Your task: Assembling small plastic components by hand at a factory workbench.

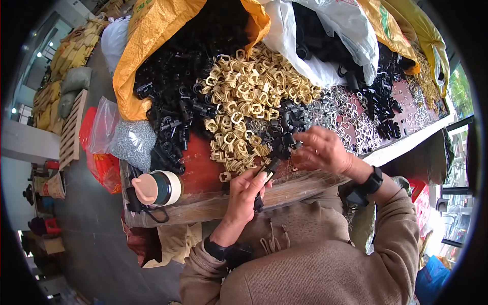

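My left hand (245, 197) is closed around a black plastic fitting (269, 170), a long piece that sticks out above the thumb and below the palm. To its right, my right hand (323, 151) hovers at the edge of a small heap of black plastic parts (284, 140), fingers bent and apart, slightly blurred. I see nothing between those fingers. Close to both hands lies a big pile of beige ring-shaped pieces (239, 119). Beyond the right hand, silvery metal clips (356, 119) are spread over the red tabletop (197, 165).
Orange sack (127, 76) and white sack (284, 35) spill black parts along the back. A cup with a pink lid (157, 188) stands at the table's front left corner, beside a clear bag of small grey pieces (133, 144). A wooden pallet (73, 129) leans farther left.
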Demonstrator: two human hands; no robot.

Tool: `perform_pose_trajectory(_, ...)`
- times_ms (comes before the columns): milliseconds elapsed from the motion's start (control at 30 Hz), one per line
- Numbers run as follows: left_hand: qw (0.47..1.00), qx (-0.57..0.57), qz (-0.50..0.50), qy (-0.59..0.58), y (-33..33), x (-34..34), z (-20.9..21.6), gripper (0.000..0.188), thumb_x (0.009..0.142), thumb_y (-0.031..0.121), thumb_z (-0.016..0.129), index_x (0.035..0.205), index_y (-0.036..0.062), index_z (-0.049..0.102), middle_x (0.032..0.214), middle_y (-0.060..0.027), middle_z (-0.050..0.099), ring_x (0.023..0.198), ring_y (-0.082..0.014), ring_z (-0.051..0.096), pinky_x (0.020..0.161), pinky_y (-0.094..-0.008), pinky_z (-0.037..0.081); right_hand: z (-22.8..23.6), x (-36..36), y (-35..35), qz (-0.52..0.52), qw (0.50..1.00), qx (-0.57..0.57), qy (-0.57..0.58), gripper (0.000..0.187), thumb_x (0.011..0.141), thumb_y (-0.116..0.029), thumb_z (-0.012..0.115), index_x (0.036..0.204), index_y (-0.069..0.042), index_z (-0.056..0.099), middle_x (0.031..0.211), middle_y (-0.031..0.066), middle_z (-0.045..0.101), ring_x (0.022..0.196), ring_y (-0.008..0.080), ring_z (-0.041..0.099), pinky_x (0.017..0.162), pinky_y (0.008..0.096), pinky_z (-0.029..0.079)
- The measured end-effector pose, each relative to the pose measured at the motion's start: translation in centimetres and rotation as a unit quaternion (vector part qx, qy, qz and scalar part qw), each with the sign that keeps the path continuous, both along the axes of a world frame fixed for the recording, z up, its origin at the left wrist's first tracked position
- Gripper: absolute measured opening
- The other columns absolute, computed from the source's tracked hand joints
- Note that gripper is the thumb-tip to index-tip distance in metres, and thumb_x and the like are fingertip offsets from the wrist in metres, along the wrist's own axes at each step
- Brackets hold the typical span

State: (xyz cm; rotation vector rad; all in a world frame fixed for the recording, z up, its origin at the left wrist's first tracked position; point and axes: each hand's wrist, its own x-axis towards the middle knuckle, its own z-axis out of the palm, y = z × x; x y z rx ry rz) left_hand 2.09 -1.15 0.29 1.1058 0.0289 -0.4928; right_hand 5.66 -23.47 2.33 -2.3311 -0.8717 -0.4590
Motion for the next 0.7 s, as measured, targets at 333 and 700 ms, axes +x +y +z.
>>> perform_pose_trajectory(333, 1.000, 0.018, -0.002, -0.002, 0.0, 0.6, -0.2, 0.025, 0.081, 0.019, 0.052, 0.095, -0.0020, 0.055, 0.071, -0.0040, 0.055, 0.052, -0.0029, 0.040, 0.047, -0.0158, 0.031, -0.8, 9.7, -8.4, -0.185, 0.974, -0.011, 0.127, 0.022, 0.069, -0.014, 0.059, 0.087, -0.003, 0.057, 0.070, 0.0102, 0.053, 0.063, 0.0255, 0.054, 0.059, 0.0324, 0.044)
perform_pose_trajectory(700, 0.999, -0.019, -0.017, -0.029, 1.2, 0.7, -1.8, 0.033, 0.081, 0.017, 0.052, 0.107, -0.0028, 0.047, 0.079, -0.0066, 0.056, 0.054, -0.0047, 0.043, 0.048, -0.0167, 0.034, -0.6, 20.1, -11.7, -0.296, 0.952, -0.064, 0.036, 0.031, 0.067, -0.022, 0.059, 0.093, -0.005, 0.055, 0.082, 0.0146, 0.053, 0.082, 0.0302, 0.053, 0.071, 0.0374, 0.042)
